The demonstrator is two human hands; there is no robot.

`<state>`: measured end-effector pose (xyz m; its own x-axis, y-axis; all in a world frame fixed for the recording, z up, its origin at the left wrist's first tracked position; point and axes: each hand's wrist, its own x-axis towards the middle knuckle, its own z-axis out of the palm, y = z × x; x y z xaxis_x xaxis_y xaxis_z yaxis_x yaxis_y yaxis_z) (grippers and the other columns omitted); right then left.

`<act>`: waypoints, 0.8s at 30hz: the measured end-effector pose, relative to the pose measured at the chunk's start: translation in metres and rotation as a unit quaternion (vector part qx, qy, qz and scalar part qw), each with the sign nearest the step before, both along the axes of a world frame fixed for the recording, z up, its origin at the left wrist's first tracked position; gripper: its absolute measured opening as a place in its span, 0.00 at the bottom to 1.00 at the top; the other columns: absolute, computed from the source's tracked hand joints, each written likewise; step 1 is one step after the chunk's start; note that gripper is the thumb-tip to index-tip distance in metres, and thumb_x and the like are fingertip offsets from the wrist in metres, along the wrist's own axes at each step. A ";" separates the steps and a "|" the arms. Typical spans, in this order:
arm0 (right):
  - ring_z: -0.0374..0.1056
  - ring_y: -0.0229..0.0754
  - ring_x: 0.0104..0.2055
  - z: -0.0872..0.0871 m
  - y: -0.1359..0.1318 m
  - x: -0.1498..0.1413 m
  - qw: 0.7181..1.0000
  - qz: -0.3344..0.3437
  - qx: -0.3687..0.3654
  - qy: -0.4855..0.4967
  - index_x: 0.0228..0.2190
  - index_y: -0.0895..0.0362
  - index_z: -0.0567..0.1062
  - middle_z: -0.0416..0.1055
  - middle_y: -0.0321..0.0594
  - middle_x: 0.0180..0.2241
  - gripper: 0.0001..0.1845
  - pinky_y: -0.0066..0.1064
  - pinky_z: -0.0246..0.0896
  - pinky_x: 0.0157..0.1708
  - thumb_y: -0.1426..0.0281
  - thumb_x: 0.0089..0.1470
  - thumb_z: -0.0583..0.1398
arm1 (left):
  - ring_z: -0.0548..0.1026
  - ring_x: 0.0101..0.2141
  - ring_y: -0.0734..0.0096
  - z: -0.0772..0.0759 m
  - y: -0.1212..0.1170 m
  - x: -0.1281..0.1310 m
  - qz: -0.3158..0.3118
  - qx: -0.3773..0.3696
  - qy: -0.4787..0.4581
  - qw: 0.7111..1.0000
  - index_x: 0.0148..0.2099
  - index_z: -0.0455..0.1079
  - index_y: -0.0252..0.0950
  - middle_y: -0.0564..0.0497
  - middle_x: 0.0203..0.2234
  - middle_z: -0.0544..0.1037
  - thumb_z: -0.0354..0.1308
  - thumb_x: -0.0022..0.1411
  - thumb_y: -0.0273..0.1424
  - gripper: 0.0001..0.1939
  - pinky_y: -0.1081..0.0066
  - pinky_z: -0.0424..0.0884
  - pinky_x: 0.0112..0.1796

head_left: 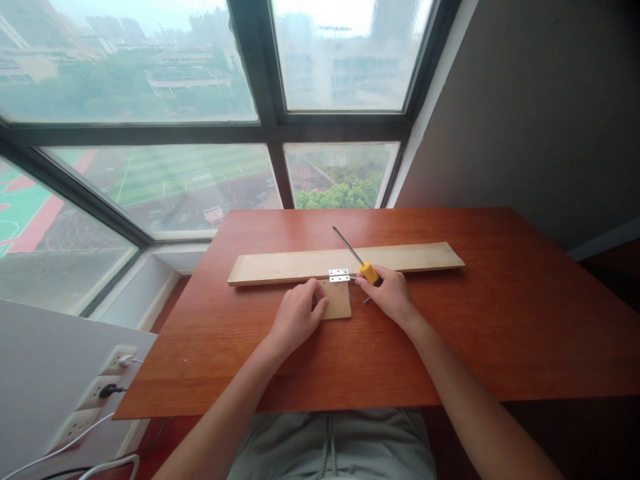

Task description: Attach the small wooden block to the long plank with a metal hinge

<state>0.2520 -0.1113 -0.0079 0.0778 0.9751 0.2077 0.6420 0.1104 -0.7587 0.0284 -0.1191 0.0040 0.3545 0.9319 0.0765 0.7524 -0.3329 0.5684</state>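
A long pale wooden plank (290, 265) lies across the table, with a small square wooden board (337, 303) against its near edge. A silver metal hinge (339, 275) spans the joint between them. My left hand (300, 307) rests at the small board's left side, fingers bent over it and partly hiding it. My right hand (393, 293) is closed round a screwdriver (369, 272) with a yellow handle, its shaft pointing up and left over the plank. At my right fingertips a thin metal piece, perhaps a screw, points toward the hinge. Another screw (367, 301) lies below that hand.
The reddish-brown wooden table (490, 333) ends just before my lap. Large windows (200, 173) stand behind it, and a grey wall (525, 120) rises at the right. Wall sockets (103, 390) with plugs and cables are at the lower left.
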 end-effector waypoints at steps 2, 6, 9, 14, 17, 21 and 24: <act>0.65 0.39 0.26 0.001 0.000 0.000 1.000 0.001 0.002 -0.009 0.29 0.56 0.79 0.75 0.36 0.25 0.11 0.29 0.56 0.29 0.62 0.51 0.61 | 0.71 0.33 0.63 -0.001 0.001 0.005 -0.002 0.015 0.028 1.000 0.34 0.60 0.39 0.50 0.30 0.74 0.52 0.64 0.32 0.06 0.67 0.62 0.34; 0.62 0.38 0.25 0.001 0.000 0.002 1.000 0.002 0.008 -0.019 0.26 0.56 0.77 0.71 0.34 0.22 0.11 0.29 0.53 0.27 0.62 0.52 0.61 | 0.69 0.34 0.62 0.000 0.001 0.010 -0.020 0.048 0.080 0.995 0.33 0.60 0.39 0.48 0.30 0.73 0.51 0.65 0.33 0.07 0.65 0.61 0.35; 0.61 0.38 0.25 0.002 0.000 0.004 1.000 -0.005 0.010 -0.025 0.25 0.56 0.76 0.69 0.34 0.21 0.11 0.29 0.52 0.26 0.62 0.52 0.61 | 0.68 0.35 0.61 0.001 0.003 0.013 -0.039 0.063 0.095 0.993 0.33 0.59 0.40 0.48 0.31 0.73 0.50 0.66 0.33 0.07 0.64 0.61 0.36; 0.61 0.38 0.25 0.006 -0.001 0.010 1.000 -0.007 0.002 0.000 0.24 0.57 0.75 0.68 0.34 0.21 0.13 0.29 0.53 0.28 0.60 0.52 0.61 | 0.69 0.37 0.60 0.000 0.006 0.013 -0.061 0.070 0.099 0.991 0.35 0.59 0.40 0.47 0.34 0.73 0.50 0.67 0.32 0.06 0.63 0.61 0.38; 0.63 0.40 0.28 0.007 -0.001 0.012 0.999 -0.008 -0.007 0.048 0.26 0.57 0.76 0.71 0.36 0.24 0.14 0.30 0.57 0.30 0.59 0.51 0.62 | 0.69 0.38 0.59 -0.002 0.006 0.013 -0.064 0.072 0.095 0.991 0.35 0.59 0.40 0.47 0.35 0.73 0.50 0.67 0.32 0.06 0.63 0.61 0.38; 0.66 0.41 0.29 0.009 -0.001 0.010 0.991 0.010 -0.036 0.131 0.28 0.58 0.77 0.74 0.37 0.26 0.14 0.31 0.60 0.31 0.59 0.48 0.64 | 0.69 0.38 0.59 -0.004 0.005 0.013 -0.062 0.079 0.093 0.991 0.36 0.60 0.39 0.47 0.35 0.74 0.51 0.66 0.33 0.05 0.63 0.62 0.38; 0.65 0.39 0.26 0.015 -0.001 0.006 0.978 0.045 -0.080 0.185 0.29 0.59 0.78 0.74 0.38 0.25 0.14 0.30 0.60 0.28 0.59 0.48 0.64 | 0.69 0.38 0.59 -0.004 0.005 0.014 -0.064 0.087 0.093 0.990 0.38 0.61 0.39 0.47 0.36 0.74 0.50 0.67 0.33 0.04 0.62 0.62 0.39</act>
